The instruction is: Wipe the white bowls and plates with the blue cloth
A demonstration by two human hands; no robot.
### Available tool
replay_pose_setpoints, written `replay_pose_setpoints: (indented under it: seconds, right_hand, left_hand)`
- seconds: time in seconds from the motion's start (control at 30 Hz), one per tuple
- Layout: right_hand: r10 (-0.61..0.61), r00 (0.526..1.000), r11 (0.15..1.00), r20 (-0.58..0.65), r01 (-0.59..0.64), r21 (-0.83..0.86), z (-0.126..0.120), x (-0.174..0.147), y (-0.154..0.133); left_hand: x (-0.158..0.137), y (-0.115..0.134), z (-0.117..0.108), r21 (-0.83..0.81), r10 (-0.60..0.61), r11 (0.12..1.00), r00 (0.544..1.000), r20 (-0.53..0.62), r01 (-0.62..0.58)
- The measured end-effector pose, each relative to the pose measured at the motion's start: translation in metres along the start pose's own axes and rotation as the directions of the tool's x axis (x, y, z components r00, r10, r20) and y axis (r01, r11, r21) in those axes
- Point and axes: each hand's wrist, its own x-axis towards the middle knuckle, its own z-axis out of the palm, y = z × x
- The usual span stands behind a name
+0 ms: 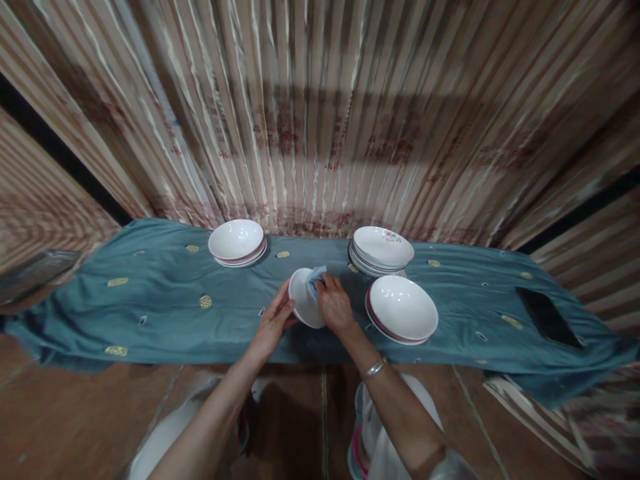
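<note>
Near the front middle of the table, my left hand (277,319) grips the left rim of a white bowl (303,303), which is tilted up off the cloth. My right hand (336,303) has its fingers closed on a light blue cloth (315,277) pressed against the bowl's upper right inside. To the right of my right hand sits a stack of white bowls (404,308) with a reddish band. Behind that stand stacked white plates (383,247), the top one with a flower print. Another stack of white bowls (237,240) is at the back left.
A teal patterned tablecloth (170,287) covers the long table. A dark phone (547,317) lies at its right end. Pleated curtains (310,133) hang right behind the table. Below the front edge are a tiled floor (287,427) and white items near my legs.
</note>
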Motion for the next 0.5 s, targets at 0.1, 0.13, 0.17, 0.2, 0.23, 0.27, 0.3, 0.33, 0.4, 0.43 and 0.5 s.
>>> replay_pose_setpoints:
  seconds: [0.1,0.13,0.17,0.2,0.23,0.27,0.3,0.33,0.4,0.43,0.5]
  right_hand:
    - [-0.046,0.998,0.999,0.045,0.046,-0.005,-0.001,-0.01,0.002]
    - [-0.064,0.996,0.998,0.068,0.064,0.008,-0.001,-0.013,0.003]
    - [-0.081,0.992,0.996,0.094,0.079,0.029,-0.001,-0.015,0.003]
    - [-0.097,0.988,0.994,0.121,0.091,0.056,-0.002,-0.017,0.004]
    - [-0.112,0.983,0.991,0.146,0.1,0.09,-0.002,-0.018,0.004]
    - [-0.128,0.978,0.986,0.167,0.106,0.132,-0.004,-0.019,0.004]
    - [-0.143,0.973,0.977,0.182,0.109,0.181,-0.005,-0.019,0.004]
    - [-0.159,0.968,0.966,0.194,0.112,0.235,-0.006,-0.02,0.004]
    - [-0.195,0.959,0.929,0.207,0.113,0.353,-0.008,-0.02,0.004]
    - [-0.213,0.955,0.903,0.208,0.111,0.415,-0.008,-0.019,0.004]
    - [-0.239,0.951,0.834,0.197,0.097,0.543,-0.006,-0.018,0.005]
  left_hand:
    - [0.002,-0.002,-0.002,-0.004,0.005,1.0,1.0,0.004,-0.005]
    - [0.002,-0.003,-0.002,-0.003,0.006,1.0,1.0,0.004,-0.006]
    - [0.003,-0.003,-0.002,0.0,0.006,1.0,1.0,0.003,-0.006]
    - [0.003,-0.003,-0.003,0.005,0.006,1.0,1.0,0.002,-0.006]
    - [0.003,-0.003,-0.003,0.013,0.005,1.0,1.0,0.001,-0.005]
    - [0.003,-0.003,-0.003,0.022,0.005,1.0,1.0,-0.001,-0.005]
    - [0.002,-0.002,-0.003,0.029,0.005,1.0,1.0,-0.006,-0.005]
    - [0.002,-0.001,-0.002,0.033,0.004,0.999,1.0,-0.011,-0.003]
    - [0.001,0.001,-0.001,0.026,-0.001,1.0,1.0,-0.019,0.001]
    - [0.001,0.002,-0.001,0.02,-0.002,1.0,1.0,-0.02,0.002]
    - [0.001,0.003,0.0,0.017,-0.003,1.0,1.0,-0.02,0.004]
